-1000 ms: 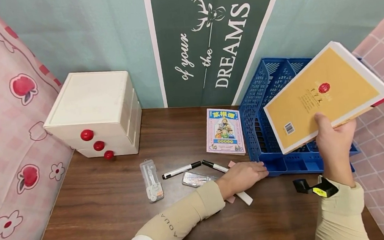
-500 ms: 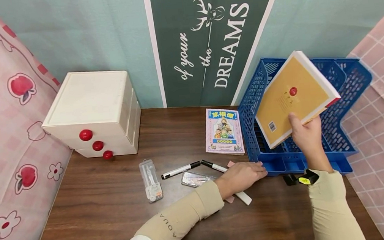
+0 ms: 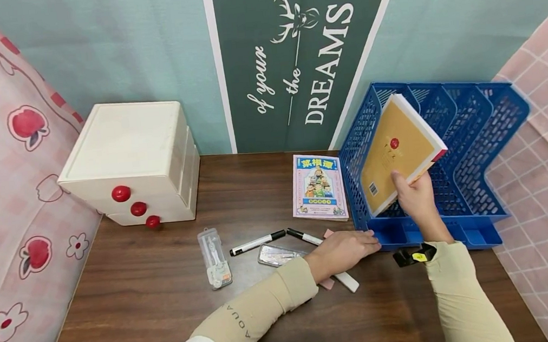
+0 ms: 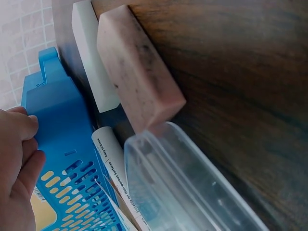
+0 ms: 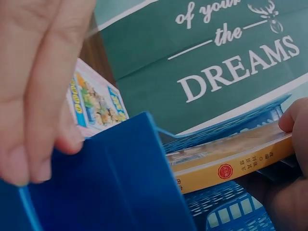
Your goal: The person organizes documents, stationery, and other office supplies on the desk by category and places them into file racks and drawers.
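Observation:
My right hand [image 3: 418, 196] holds a yellow book [image 3: 395, 155] by its lower right edge, with the thumb on the cover. The book is tilted within the leftmost slot of a blue file rack [image 3: 487, 236]. Its yellow spine, with a red seal, shows in the right wrist view. My left hand [image 3: 344, 251] grips the rack's front left corner, and in the left wrist view its fingers [image 4: 29, 122] lie at the edge of the blue wall. Under the left forearm and hand are a pink block [image 4: 139, 72], a white block [image 4: 91, 57] and a marker [image 3: 304, 236], partly hidden.
A comic-style booklet [image 3: 318, 189] lies against the rack's left side. Further left are another marker [image 3: 258, 243], a clear case [image 3: 281, 254] and a second clear case [image 3: 215, 260]. A white drawer box [image 3: 122, 143] with red knobs stands at the back left.
My right hand has moved left and slightly down, bringing the yellow book from over the rack's right part into its leftmost slot. My left hand has stayed on the rack's corner.

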### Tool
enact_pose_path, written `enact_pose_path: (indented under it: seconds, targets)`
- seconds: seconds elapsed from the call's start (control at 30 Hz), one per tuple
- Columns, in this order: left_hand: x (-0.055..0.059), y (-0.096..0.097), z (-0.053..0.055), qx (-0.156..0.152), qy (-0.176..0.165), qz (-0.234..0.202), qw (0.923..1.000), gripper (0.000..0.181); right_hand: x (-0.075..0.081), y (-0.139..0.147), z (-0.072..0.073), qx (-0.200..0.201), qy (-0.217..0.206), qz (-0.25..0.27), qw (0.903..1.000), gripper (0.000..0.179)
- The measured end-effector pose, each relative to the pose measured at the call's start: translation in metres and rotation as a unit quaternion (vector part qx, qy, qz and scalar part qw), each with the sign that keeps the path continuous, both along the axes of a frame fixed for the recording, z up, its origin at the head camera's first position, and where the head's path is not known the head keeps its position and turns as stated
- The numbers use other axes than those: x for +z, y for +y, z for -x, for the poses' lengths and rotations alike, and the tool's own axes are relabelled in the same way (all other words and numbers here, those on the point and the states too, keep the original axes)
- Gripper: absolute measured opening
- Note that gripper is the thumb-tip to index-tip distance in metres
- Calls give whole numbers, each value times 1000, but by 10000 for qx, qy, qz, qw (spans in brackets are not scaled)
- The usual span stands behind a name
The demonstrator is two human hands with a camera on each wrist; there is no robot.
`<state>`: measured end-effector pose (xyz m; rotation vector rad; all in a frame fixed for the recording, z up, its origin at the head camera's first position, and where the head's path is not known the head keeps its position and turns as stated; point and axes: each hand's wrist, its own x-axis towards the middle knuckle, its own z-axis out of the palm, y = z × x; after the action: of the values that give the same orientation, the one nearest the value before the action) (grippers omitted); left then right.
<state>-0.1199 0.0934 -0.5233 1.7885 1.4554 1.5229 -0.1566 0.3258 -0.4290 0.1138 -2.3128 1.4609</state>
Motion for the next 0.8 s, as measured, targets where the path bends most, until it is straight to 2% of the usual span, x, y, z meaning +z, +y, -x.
enact_pose_path:
  seconds: [0.27, 0.47, 0.63, 0.8]
  targets:
    - [-2, 0, 1, 5, -73, -84, 9999, 149, -13, 1, -2, -34, -272, -168, 9995, 40]
    - [-2, 0, 1, -4, -86, -17, 10000, 148, -20, 2, -6, 330, -317, -662, 9968, 43]
    - [-1, 0, 2, 48, -24, 0, 10000, 148, -17, 0, -10, 584, -372, -728, 9949, 51]
    - [-2, 0, 5, 122, 210, 94, 9997, 146, -11, 2, -18, 1009, -859, -648, 9891, 52]
